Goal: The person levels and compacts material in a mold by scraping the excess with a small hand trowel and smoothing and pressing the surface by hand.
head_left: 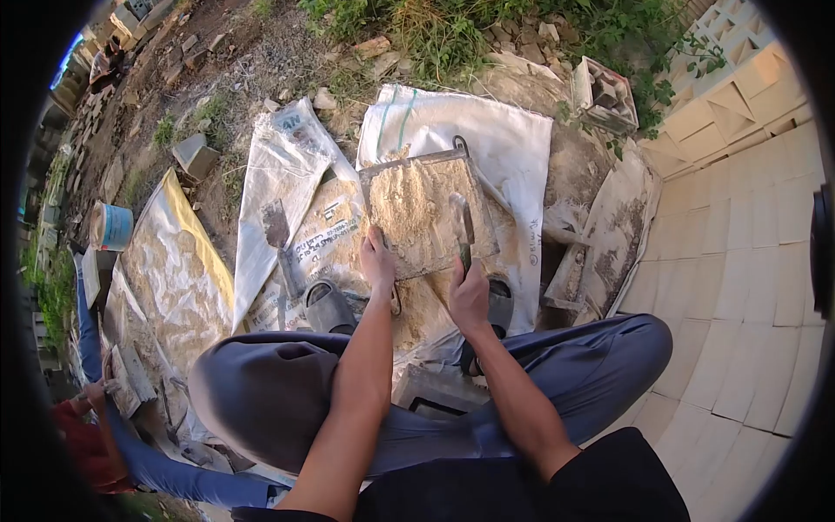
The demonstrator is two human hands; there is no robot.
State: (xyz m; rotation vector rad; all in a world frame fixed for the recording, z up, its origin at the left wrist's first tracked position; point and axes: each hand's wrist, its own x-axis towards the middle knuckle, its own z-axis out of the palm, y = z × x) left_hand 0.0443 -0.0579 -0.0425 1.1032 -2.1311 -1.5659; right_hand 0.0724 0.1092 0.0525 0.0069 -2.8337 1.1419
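Note:
A square, dark-rimmed mould (419, 160) lies in front of me, spread with a crumbly tan, sand-like mix (413, 204). My left hand (377, 263) is closed on its near left edge, thumb on top; the fingers underneath are hidden. In my right hand (470, 296) is the handle of a small trowel (464, 222), its blade over the right part of the mix. Metal handle loops (460, 143) stick out at the mould's far and near sides. Whether the mould rests on the ground or is tilted up, I cannot tell.
White woven sacks (513, 143) lie under and around the mould. A flat scraper (276, 224) lies to the left, near a bucket (111, 228). Pale blocks (722, 261) are stacked at right. Another person's red sleeve (87, 444) shows at lower left.

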